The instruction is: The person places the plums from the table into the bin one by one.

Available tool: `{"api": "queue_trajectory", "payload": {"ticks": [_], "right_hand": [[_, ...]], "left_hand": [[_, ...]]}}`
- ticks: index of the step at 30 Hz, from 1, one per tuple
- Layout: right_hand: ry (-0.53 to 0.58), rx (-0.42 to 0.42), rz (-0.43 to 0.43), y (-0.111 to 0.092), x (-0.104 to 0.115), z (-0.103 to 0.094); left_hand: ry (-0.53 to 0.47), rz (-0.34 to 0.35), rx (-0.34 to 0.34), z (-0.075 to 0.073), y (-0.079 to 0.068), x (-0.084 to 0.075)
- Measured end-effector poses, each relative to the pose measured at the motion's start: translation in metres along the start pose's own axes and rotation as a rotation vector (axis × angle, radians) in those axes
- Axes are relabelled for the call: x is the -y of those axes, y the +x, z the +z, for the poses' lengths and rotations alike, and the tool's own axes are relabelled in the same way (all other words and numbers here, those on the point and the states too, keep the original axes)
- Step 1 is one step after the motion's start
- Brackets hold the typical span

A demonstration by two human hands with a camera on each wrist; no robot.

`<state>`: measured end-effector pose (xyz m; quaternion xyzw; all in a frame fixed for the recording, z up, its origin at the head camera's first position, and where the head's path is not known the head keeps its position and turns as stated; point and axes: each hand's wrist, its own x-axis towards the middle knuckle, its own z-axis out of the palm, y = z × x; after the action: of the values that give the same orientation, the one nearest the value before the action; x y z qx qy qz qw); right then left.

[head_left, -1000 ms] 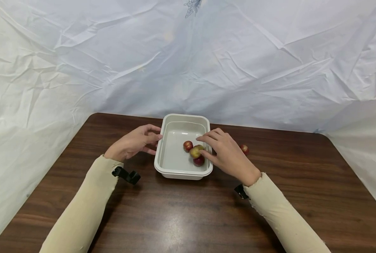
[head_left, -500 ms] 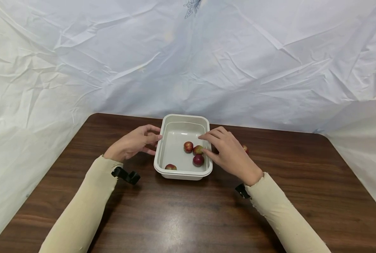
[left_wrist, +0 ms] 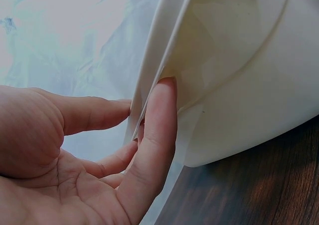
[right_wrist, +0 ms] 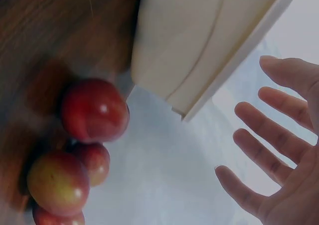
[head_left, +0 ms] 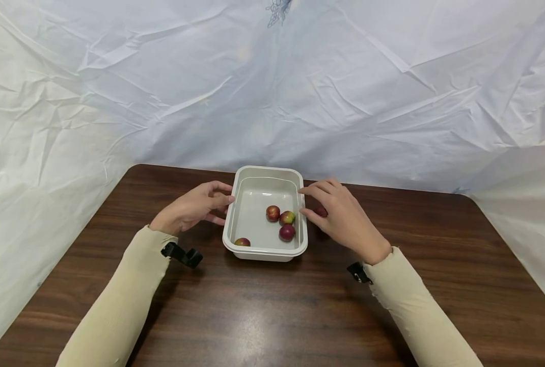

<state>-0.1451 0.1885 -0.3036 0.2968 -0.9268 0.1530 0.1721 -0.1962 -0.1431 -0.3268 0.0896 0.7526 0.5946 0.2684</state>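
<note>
A white plastic tub point(head_left: 265, 251) stands on the table with several red and yellow-green plums point(head_left: 287, 233) inside. One plum point(head_left: 242, 242) lies apart in its near left corner. My left hand point(head_left: 203, 204) pinches the tub's left rim; in the left wrist view the thumb and fingers point(left_wrist: 162, 115) meet the rim from either side. At the right rim hovers my right hand point(head_left: 341, 216), fingers spread and loosely bent, holding nothing. Beside the tub, several more plums point(right_wrist: 94, 110) sit on the table below the right hand, mostly hidden by it in the head view.
The dark wooden table point(head_left: 254, 316) runs out to both sides. A crumpled white sheet point(head_left: 272, 92) hangs along its back and sides. Black straps point(head_left: 181, 254) with small devices sit at both wrists.
My right hand has let go of a plum, which rolled to the tub's near left corner. The hand then drew back rightward to outside the rim. The left hand stays put.
</note>
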Motion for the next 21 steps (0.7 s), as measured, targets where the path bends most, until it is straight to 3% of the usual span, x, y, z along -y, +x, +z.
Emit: {"api": "queue_trajectory", "payload": {"ticks": [11,21], "right_hand": [[0.007,-0.023,0.074,-0.002,-0.016,-0.01],[0.014,0.028,0.143,-0.004,-0.034,-0.006]], "left_hand": [[0.003,0.003,0.0,0.0,0.0,0.0],[0.005,0.0,0.001,0.001,-0.002,-0.002]]}}
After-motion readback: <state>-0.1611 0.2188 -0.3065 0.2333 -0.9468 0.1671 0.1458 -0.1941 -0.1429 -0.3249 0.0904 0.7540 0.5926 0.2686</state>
